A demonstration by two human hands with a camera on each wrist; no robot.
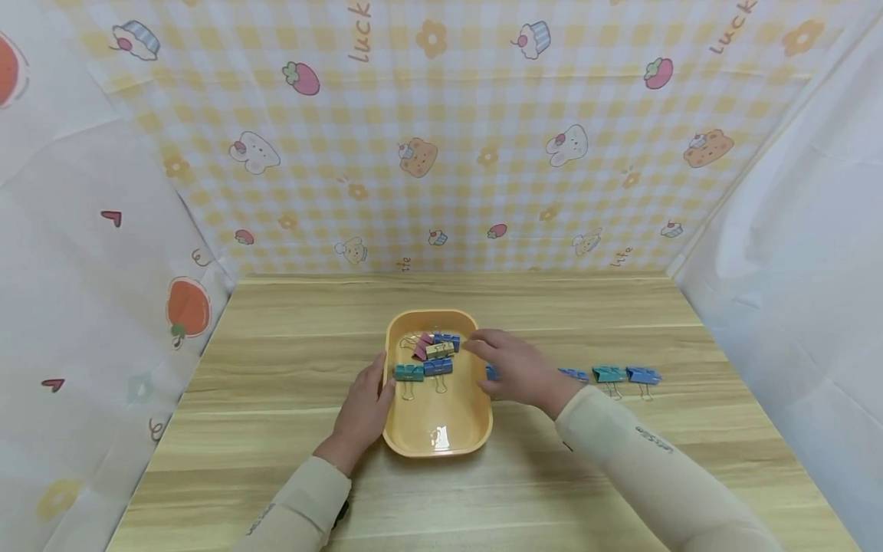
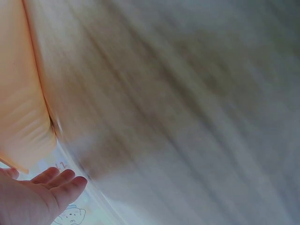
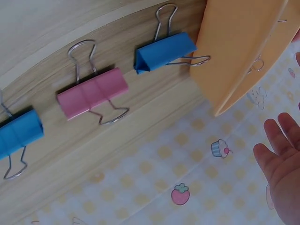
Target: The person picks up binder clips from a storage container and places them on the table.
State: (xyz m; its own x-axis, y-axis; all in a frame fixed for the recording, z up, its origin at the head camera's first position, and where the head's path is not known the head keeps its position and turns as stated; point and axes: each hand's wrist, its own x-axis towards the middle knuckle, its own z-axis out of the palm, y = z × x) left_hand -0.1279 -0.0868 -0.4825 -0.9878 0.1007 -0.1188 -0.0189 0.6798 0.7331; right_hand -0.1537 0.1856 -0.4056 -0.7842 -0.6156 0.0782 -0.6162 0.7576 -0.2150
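Observation:
A yellow tray [image 1: 441, 422] holds several binder clips: a teal clip [image 1: 409, 373], a blue clip [image 1: 438, 368], a yellow clip [image 1: 440, 350], a pink clip [image 1: 421, 347] and another blue one behind. My left hand [image 1: 363, 404] rests against the tray's left side, fingers fairly straight. Over the right rim reaches my right hand [image 1: 516, 369], its fingers extended and nothing seen between them. Below that hand, in the right wrist view, a blue binder clip [image 3: 165, 51] lies beside the tray, then a pink binder clip [image 3: 93, 93] and another blue one.
Farther right on the wooden table [image 1: 310, 322], the row goes on with a teal binder clip [image 1: 608, 374] and a blue binder clip [image 1: 643, 375]. A checked cloth [image 1: 455, 207] with cartoon prints hangs behind the table; white cloths flank both sides.

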